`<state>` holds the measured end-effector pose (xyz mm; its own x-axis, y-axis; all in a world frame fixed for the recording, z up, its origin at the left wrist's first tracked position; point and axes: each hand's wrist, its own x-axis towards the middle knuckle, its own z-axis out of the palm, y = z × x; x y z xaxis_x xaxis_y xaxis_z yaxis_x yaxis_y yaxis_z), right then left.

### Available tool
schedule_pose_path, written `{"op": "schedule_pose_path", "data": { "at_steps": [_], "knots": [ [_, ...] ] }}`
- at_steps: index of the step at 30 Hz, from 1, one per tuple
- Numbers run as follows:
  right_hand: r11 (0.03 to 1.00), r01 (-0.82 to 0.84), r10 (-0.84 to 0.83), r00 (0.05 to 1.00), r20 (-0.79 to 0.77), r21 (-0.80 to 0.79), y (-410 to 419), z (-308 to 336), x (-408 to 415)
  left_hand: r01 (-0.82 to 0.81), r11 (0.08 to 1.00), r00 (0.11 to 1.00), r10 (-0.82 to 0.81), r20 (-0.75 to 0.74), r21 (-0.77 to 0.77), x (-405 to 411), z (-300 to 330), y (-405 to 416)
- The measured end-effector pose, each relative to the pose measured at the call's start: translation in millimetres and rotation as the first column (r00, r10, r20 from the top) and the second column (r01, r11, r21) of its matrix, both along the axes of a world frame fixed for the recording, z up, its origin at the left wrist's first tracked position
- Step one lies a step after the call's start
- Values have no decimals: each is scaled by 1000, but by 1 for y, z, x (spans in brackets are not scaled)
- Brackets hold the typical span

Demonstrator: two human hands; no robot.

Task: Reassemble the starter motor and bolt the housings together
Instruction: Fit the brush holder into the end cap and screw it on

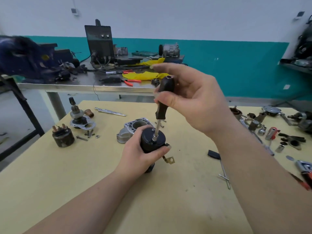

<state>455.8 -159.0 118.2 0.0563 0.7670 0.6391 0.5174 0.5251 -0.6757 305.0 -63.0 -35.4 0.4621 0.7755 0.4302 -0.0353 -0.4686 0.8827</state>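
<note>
Motor body: black cylindrical motor body [152, 141], centre of frame, held end-up just above the counter [168, 191], brass terminal tab [170, 160] hanging below it.
Left grip: left hand [143, 155] wraps the body from the lower left, fingers curled round its side, clenched on it.
Driver: nut driver [161, 107] stands nearly upright, its socket tip seated on a fastener at the end cap; a second bolt head [153, 129] shows beside the shaft.
Right grip: right hand [190, 100] pinches the black handle between thumb and fingers, index finger lifted.
Doing it well: I'd keep the shaft square to the cap, press down lightly, and snug both bolts evenly so the cap seats flat.
Waiting parts: aluminium nose housing [131, 128] just behind the body; solenoid [62, 136] and drive gear assembly [79, 115] centre left; loose sockets [263, 131] at right.
</note>
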Motion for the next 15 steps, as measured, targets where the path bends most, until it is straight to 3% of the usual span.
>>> {"op": "schedule_pose_path", "data": {
  "at_steps": [3,9,15],
  "knots": [
    [989,138,-137,990,-23,61,3,-8,-9,-13,1000,1000,13,-9,-2,1,2,-1],
    [978,-183,173,980,-98,-100,-7,1,11,5,999,1000,-5,13,-43,0,4,-5],
    [992,112,-105,988,-113,62,5,-13,-9,4,999,1000,-3,15,-38,0,6,-6]
  ]
}}
